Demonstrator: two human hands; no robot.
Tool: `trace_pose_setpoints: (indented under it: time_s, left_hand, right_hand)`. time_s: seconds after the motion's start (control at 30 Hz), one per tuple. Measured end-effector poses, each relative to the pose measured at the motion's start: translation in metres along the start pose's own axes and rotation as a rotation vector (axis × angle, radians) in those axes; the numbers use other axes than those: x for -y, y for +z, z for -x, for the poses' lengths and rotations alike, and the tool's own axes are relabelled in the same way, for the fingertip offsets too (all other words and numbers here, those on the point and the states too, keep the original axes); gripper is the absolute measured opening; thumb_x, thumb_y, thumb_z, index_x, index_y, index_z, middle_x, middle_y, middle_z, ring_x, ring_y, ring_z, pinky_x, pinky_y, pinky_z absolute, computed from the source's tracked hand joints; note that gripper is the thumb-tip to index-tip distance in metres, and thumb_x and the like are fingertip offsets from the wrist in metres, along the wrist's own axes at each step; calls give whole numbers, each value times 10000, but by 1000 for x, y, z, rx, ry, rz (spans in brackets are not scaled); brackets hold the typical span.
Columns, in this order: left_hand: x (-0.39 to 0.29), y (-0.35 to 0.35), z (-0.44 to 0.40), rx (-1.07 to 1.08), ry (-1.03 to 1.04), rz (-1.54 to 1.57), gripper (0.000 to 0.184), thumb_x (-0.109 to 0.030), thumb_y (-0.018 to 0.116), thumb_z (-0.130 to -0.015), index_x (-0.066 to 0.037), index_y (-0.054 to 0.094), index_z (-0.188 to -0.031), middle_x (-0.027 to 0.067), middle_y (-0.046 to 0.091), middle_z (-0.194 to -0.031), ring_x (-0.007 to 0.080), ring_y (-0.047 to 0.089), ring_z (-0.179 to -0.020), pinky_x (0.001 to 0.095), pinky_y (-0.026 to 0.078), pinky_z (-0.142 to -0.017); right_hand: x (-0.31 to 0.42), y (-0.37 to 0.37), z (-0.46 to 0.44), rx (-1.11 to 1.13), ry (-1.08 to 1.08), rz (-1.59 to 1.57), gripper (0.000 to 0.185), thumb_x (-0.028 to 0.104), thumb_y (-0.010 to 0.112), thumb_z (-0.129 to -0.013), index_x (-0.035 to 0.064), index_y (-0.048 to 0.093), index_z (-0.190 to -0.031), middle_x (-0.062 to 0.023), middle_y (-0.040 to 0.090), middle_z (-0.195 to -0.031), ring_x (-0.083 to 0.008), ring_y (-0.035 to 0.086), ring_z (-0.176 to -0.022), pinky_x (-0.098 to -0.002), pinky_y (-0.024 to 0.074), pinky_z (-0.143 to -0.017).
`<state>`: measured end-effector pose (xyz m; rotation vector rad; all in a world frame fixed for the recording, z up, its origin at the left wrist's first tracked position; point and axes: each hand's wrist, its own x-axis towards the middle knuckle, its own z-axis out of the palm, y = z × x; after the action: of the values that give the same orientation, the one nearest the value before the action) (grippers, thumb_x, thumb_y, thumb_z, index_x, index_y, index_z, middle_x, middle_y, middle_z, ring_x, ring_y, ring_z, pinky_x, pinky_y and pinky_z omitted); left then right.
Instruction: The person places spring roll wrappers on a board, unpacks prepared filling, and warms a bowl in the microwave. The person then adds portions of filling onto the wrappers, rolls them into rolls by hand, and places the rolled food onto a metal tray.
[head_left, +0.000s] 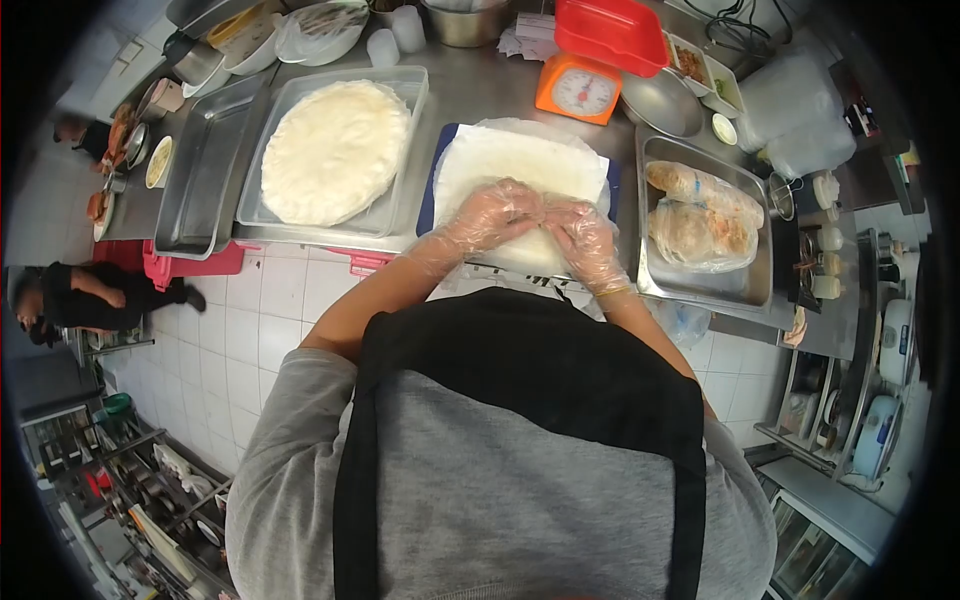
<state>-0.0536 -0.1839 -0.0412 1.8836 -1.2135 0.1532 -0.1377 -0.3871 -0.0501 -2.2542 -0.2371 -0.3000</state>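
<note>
A pale, flat sheet (520, 158) lies over a dark blue board (439, 190) on the steel counter. My left hand (495, 215), in a clear plastic glove, bends its fingers down at the sheet's near part. Beside it, my right hand (583, 232), gloved the same way, has its fingers curled inward, and the fingertips of both hands almost meet. What the fingers pinch between them is too small to make out. To the left, a round pale dough-like disc (336, 152) rests in a clear tray (419, 90).
An orange scale (578, 90) stands behind the board, near a red tray (612, 35) and a metal bowl (662, 103). On the right, a steel pan (707, 291) holds wrapped food (705, 232). A deep steel pan (209, 170) is at left. People (95, 297) are farther left.
</note>
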Motion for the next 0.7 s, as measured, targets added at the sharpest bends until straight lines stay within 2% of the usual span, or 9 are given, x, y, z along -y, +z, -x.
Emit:
trace_pose_setpoints:
  time_s: [0.1, 0.2, 0.3, 0.33, 0.4, 0.43, 0.53, 0.57, 0.7]
  left_hand:
    - [11, 2, 8, 9, -55, -25, 210, -56, 748, -798, -84, 735, -1006, 103, 701, -1013, 253, 674, -917, 353, 539, -846]
    - [21, -8, 13, 51, -93, 35, 243, -58, 758, -786, -79, 736, -1026, 97, 712, -1006, 243, 681, -932, 348, 536, -868]
    - [9, -14, 11, 70, -322, 220, 378, -104, 783, -750, -77, 703, -1119, 105, 717, -1025, 262, 669, -998, 374, 515, -919]
    - [2, -19, 7, 66, -433, 296, 441, -126, 794, -733, -77, 687, -1159, 111, 717, -1034, 274, 662, -1025, 388, 505, -938]
    - [4, -27, 5, -22, -222, 57, 550, -144, 802, -739, -84, 633, -1259, 113, 710, -1098, 263, 659, -1054, 380, 495, -964]
    - [3, -27, 6, -14, -212, 42, 591, -149, 805, -740, -87, 609, -1295, 116, 698, -1137, 261, 654, -1071, 380, 489, -976]
    - [4, -27, 8, 105, -355, 200, 690, -156, 810, -742, -94, 542, -1375, 129, 646, -1270, 263, 633, -1128, 385, 471, -1011]
    - [7, -25, 10, 106, -373, 205, 657, -127, 798, -759, -87, 552, -1367, 123, 636, -1289, 259, 616, -1160, 373, 463, -1022]
    - [14, -25, 16, 108, -391, 174, 562, -66, 757, -815, -76, 575, -1347, 102, 618, -1324, 241, 587, -1214, 343, 452, -1036]
  right_hand:
    - [-5, 2, 2, -25, -110, 102, 184, 128, 701, -852, 99, 735, -1030, -117, 682, -1102, -288, 634, -1019, -379, 509, -900]
    - [-9, 4, 5, -30, 17, -36, 161, 109, 691, -853, 106, 744, -1005, -128, 681, -1084, -294, 634, -1008, -376, 515, -884]
    - [-2, -8, -2, 10, 21, 56, 227, 84, 780, -731, 100, 725, -950, -78, 703, -950, -267, 669, -936, -381, 530, -857]
    - [15, -19, -8, 34, 35, 143, 278, 132, 795, -718, 106, 718, -984, -86, 698, -970, -275, 661, -959, -394, 517, -881]
    - [53, -40, -23, 81, 56, 321, 395, 230, 826, -693, 117, 706, -1052, -103, 687, -1010, -292, 646, -1004, -419, 491, -928]
    - [35, -31, -25, -67, -147, 292, 519, 338, 836, -669, 146, 685, -1127, -122, 673, -1048, -322, 621, -1040, -441, 456, -961]
    - [44, -12, -52, 141, -255, 294, 482, 397, 789, -713, 160, 696, -1122, -132, 697, -989, -340, 653, -915, -458, 496, -860]
    - [44, -2, -51, 168, -233, 303, 402, 399, 734, -789, 160, 700, -1110, -135, 697, -992, -351, 644, -932, -464, 492, -848]
    - [31, 22, -42, 50, -222, 261, 280, 308, 654, -881, 155, 702, -1110, -139, 692, -987, -352, 641, -923, -454, 498, -815]
